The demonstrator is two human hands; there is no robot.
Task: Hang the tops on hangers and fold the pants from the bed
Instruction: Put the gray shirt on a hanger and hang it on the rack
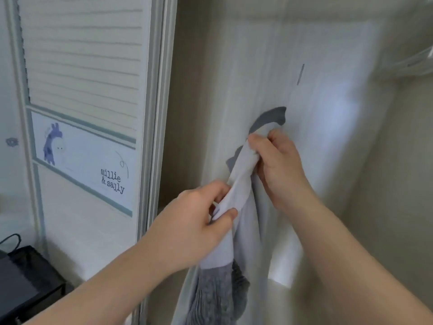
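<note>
Left hand (201,221) is pinching a bunched white sleeve (243,177), thumb and curled fingers closing tightly round the cloth. I am seeing the right hand (278,165) gripping the same sleeve higher up, its fingers curled over the fold and its knuckles facing me. The two hands are sitting near each other, and the strip of fabric is running taut between them.

The sleeve is belonging to a white top (332,148) with grey patches, which is spreading upright inside the closet (194,90), just right of the door's edge. I cannot tell what is carrying it, since its upper part is running out of view. A grey ribbed cuff (210,294) is dangling below the left hand.

To the left, the louvred door (84,66) is showing a giraffe sticker (82,158), and a black box (25,277) is sitting at the lower left corner of the view.
</note>
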